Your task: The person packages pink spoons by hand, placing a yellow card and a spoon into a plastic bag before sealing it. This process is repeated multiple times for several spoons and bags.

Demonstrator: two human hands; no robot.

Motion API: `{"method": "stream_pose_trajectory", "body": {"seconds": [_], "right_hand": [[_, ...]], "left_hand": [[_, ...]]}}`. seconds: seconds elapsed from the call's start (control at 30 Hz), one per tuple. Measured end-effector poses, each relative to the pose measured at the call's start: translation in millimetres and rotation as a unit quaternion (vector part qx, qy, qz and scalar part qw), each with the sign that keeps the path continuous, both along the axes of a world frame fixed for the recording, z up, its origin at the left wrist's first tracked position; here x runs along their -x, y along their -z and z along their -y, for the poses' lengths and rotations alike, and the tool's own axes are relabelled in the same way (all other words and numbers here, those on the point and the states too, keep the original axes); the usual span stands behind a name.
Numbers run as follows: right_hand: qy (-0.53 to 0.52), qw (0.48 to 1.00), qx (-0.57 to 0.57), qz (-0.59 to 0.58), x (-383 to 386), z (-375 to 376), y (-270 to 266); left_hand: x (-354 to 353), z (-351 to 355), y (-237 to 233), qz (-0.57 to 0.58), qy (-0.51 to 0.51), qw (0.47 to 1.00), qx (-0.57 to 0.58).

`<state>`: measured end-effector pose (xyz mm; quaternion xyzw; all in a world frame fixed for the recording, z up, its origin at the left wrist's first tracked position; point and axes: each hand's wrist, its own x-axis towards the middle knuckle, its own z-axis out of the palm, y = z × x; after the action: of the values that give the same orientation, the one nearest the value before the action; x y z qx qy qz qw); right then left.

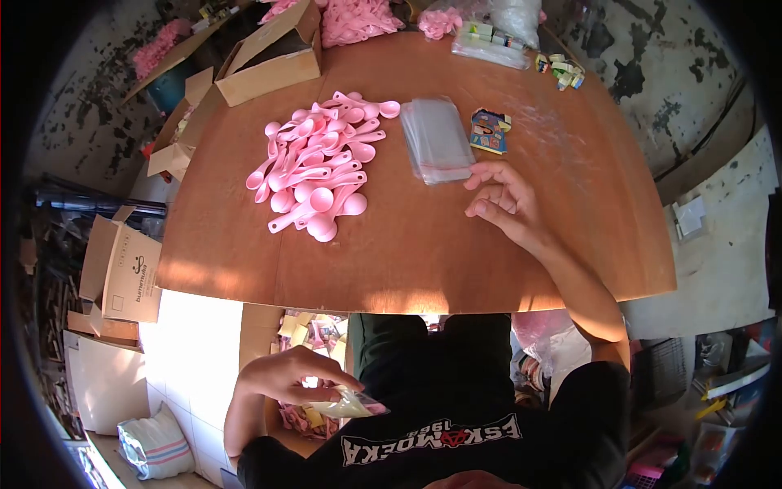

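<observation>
My left hand (303, 376) is closed on a small clear plastic packet (352, 404) with something pale in it and a bit of pink at one end. It hangs over an open carton (254, 336) of similar packets below the table edge. Above the table my right hand (507, 201) has its thumb and fingers apart, with nothing between them. The fingertips are right at the lower corner of a stack of clear plastic bags (436, 140). A small pile of printed cards (488, 134) lies beside the stack. Pink plastic scoops (320, 163) form a heap to the left.
An open cardboard box (271, 73) stands at the table's back left. Bagged pink scoops (358, 22) and a bundle in plastic (491, 50) line the far edge. Small card bundles (562, 71) lie at the back right. A carton (122, 269) stands left of the table.
</observation>
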<state>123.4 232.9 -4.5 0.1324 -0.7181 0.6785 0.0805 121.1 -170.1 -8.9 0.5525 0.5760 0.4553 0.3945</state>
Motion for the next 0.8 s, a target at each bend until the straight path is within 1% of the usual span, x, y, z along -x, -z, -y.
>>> {"method": "stream_pose_trajectory", "body": {"seconds": [0.07,0.1,0.13,0.17,0.2,0.23,0.27,0.3,0.33,0.37,0.4,0.43,0.47,0.5,0.53,0.57,0.6,0.67,0.7,0.77,0.8], "right_hand": [[0.044,0.998,-0.039,-0.011,4,-1,5],[0.044,0.998,-0.039,-0.011,6,-1,8],[0.072,0.995,-0.06,-0.015,9,-2,12],[0.1,0.991,-0.082,-0.019,11,-3,15],[0.1,0.991,-0.082,-0.019,12,-3,16],[0.11,0.99,-0.086,-0.027,14,-4,17],[0.119,0.988,-0.089,-0.036,16,-5,18],[0.119,0.988,-0.089,-0.035,19,-7,21],[0.151,0.972,-0.158,-0.088,22,-10,24],[0.181,0.947,-0.226,-0.141,24,-12,25],[0.181,0.946,-0.23,-0.143,22,-9,18],[0.202,0.926,-0.295,-0.122,18,-5,8],[0.222,0.902,-0.358,-0.101,16,-2,1],[0.222,0.9,-0.36,-0.103,19,-4,4],[0.208,0.893,-0.376,-0.133,24,-7,12],[0.193,0.885,-0.391,-0.163,27,-10,18],[0.193,0.885,-0.392,-0.163,29,-10,22],[0.177,0.847,-0.472,-0.166,31,-10,27],[0.178,0.847,-0.473,-0.165,33,-9,29],[0.168,0.813,-0.531,-0.173,35,-8,30],[0.169,0.812,-0.531,-0.173,36,-6,31]], "left_hand": [[-10,32,27,0.024,-0.064,0.991,0.111],[-15,51,46,0.026,-0.133,0.971,0.195],[-18,74,77,0.006,-0.189,0.953,0.236],[-22,97,109,-0.048,-0.263,0.92,0.287],[-28,119,142,-0.048,-0.264,0.92,0.287],[-34,139,173,-0.127,-0.322,0.867,0.359],[-37,149,187,-0.204,-0.375,0.798,0.425],[-43,134,170,-0.248,-0.337,0.728,0.544],[-45,130,172,-0.248,-0.337,0.728,0.543],[-47,127,177,-0.212,-0.347,0.748,0.524],[-48,124,182,-0.176,-0.357,0.767,0.503],[-46,117,188,-0.172,-0.359,0.808,0.434],[-44,110,194,-0.122,-0.351,0.839,0.398],[-43,96,187,-0.105,-0.332,0.857,0.379],[-41,83,181,-0.088,-0.313,0.874,0.36],[-41,69,173,-0.088,-0.294,0.88,0.362],[-39,59,169,-0.119,-0.269,0.905,0.308],[-38,32,144,-0.102,-0.249,0.923,0.276],[-38,25,139,-0.102,-0.248,0.923,0.275],[-38,13,132,-0.137,-0.211,0.94,0.23],[-37,4,121,-0.137,-0.21,0.94,0.229]]}}
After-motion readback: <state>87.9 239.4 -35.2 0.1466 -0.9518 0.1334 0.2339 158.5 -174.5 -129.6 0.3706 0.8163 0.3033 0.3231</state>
